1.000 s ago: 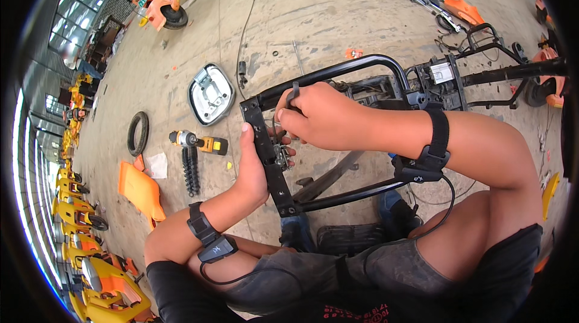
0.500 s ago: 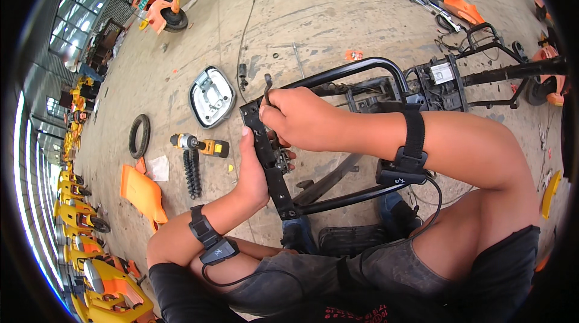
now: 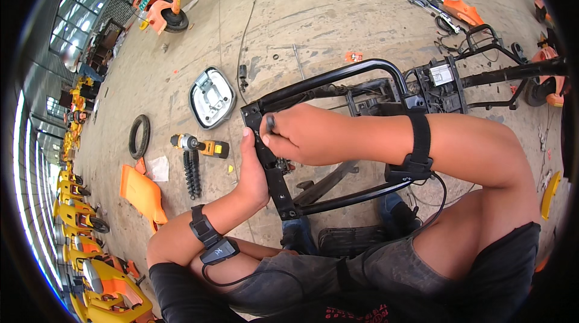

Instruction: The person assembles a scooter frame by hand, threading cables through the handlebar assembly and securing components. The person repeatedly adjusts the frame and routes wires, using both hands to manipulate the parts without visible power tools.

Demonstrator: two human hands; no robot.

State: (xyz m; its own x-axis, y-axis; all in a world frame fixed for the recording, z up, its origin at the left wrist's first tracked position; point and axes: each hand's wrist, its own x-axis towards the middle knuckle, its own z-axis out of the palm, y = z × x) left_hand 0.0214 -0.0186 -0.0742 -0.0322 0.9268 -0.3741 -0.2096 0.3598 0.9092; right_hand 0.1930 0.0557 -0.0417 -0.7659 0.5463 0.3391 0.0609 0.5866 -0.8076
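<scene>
A black tubular scooter frame (image 3: 338,72) stretches across in front of me, its flat drilled cross plate (image 3: 278,187) at the left end. My left hand (image 3: 252,169) grips this plate, thumb along its outer edge and fingers hidden beneath. Closed over the plate's middle, my right hand (image 3: 295,133) holds a slim dark metal tool, likely a wrench (image 3: 269,123), whose end pokes out by the thumb. Where the tool meets the plate is covered by my fingers. Part of a small metal latch mechanism (image 3: 283,166) shows just below my right hand.
On the concrete floor to the left lie a yellow cordless impact driver (image 3: 214,147), a black coiled spring-like part (image 3: 192,173), a white-lined tray-shaped cover (image 3: 212,97), a tyre (image 3: 139,136) and an orange panel (image 3: 142,193). Yellow scooters (image 3: 114,293) line the left side. My shoes (image 3: 398,214) are under the frame.
My right hand has moved down along the plate and swung the tool; its hooked end, which stuck up past the plate, now points toward me. My left hand has stayed put.
</scene>
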